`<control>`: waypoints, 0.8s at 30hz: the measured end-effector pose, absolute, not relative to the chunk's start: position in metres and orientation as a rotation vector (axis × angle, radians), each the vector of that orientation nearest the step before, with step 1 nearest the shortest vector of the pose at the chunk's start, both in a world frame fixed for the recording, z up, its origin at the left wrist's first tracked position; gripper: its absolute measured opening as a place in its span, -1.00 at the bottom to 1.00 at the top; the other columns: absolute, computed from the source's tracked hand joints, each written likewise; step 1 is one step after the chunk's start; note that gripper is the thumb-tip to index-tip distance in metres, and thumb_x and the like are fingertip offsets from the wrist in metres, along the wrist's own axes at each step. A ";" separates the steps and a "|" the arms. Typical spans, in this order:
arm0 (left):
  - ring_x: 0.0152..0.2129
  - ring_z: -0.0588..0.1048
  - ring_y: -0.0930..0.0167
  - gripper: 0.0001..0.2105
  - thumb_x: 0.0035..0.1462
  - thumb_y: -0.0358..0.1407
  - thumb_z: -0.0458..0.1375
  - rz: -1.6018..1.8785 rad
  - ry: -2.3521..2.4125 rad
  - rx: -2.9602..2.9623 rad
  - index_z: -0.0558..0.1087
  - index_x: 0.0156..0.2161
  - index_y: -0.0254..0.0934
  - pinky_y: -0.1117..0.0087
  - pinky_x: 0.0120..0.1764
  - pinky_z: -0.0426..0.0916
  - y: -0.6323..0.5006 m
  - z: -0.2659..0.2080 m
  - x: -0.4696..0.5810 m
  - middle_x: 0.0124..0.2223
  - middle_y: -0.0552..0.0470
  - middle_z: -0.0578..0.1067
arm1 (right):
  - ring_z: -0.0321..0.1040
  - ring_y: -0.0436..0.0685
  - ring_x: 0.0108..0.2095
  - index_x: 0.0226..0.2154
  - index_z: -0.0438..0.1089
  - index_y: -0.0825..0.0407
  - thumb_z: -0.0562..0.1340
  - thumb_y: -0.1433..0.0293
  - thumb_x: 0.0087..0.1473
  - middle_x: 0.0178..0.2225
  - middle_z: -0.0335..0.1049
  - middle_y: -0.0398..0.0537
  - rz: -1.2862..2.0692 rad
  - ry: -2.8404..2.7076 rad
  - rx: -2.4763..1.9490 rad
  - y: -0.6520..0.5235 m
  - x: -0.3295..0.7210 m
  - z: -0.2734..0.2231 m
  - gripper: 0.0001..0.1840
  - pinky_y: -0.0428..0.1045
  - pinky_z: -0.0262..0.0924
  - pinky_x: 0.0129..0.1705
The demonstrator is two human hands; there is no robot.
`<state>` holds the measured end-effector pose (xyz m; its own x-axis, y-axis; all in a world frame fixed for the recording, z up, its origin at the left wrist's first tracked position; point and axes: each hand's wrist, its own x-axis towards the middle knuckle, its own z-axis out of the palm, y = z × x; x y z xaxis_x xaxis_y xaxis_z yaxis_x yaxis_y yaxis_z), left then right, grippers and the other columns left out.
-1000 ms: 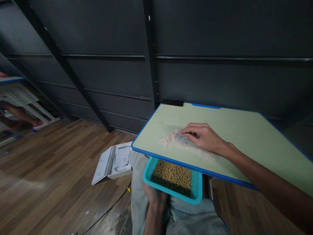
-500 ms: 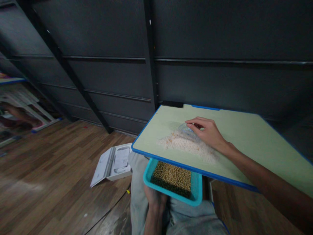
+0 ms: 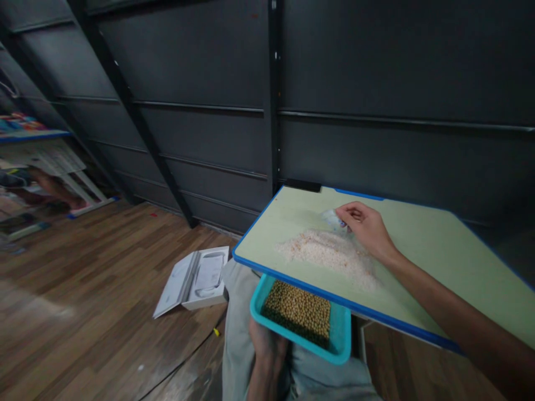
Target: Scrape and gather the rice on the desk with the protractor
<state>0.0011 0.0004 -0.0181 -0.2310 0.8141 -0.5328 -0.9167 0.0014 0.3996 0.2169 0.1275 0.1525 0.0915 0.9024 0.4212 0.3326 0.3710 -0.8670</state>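
My right hand [image 3: 368, 229] is over the pale green tabletop [image 3: 426, 245], with its thumb and fingers pinched on a thin clear plastic piece [image 3: 330, 218]; its exact kind cannot be made out. Just in front of that hand lies a spread heap of pale rice-like grains [image 3: 328, 253] with some yellowish bits in it. Below the table's near edge, my left hand [image 3: 267, 342] supports a turquoise plastic tray [image 3: 298, 344] from underneath, its fingers mostly hidden. Round tan beans that look like soybeans [image 3: 298, 306] fill much of the tray, with darker green ones along the near side.
A black flat object [image 3: 303, 185] lies at the table's far left corner, close to a dark panelled wall [image 3: 200, 67]. On the wooden floor are an open white box [image 3: 204, 278] and a black cable [image 3: 184, 362]. Another table [image 3: 37, 135] stands far left, a person's limb beneath it.
My right hand has lifted slightly away from the grain heap toward the far side, carrying the clear plastic piece. The whole view has shifted a little; the tray stays in my left hand.
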 end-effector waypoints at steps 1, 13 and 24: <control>-0.24 0.62 0.21 -0.75 0.10 -0.31 0.13 1.622 0.797 -0.176 0.62 -0.20 -0.34 0.11 0.07 0.42 0.001 -0.018 0.001 -0.24 -0.10 0.66 | 0.38 0.05 -0.52 -0.35 0.41 -0.01 0.36 0.02 0.06 -0.51 0.48 -0.12 0.657 -1.438 -1.186 0.129 0.217 0.152 -0.62 -0.06 0.21 -0.52; -0.11 0.60 0.19 -0.71 0.15 -0.30 0.11 1.620 0.718 -0.234 0.60 -0.13 -0.40 0.15 0.09 0.41 0.002 -0.012 -0.005 -0.14 -0.19 0.65 | 0.45 0.06 -0.44 -0.18 0.45 -0.01 0.27 0.38 0.00 -0.23 0.57 0.04 1.008 -1.165 -1.266 0.164 0.238 0.159 -0.74 -0.03 0.33 -0.44; -0.27 0.61 0.24 -0.82 0.08 -0.22 0.19 1.723 0.789 -0.300 0.58 -0.34 -0.28 0.14 0.05 0.44 -0.003 -0.017 -0.013 -0.28 -0.08 0.65 | 0.49 0.27 -0.07 -0.27 0.61 -0.05 0.32 0.46 0.08 -0.17 0.62 -0.01 0.552 -2.179 -0.943 0.299 0.119 0.176 -0.84 0.17 0.25 0.12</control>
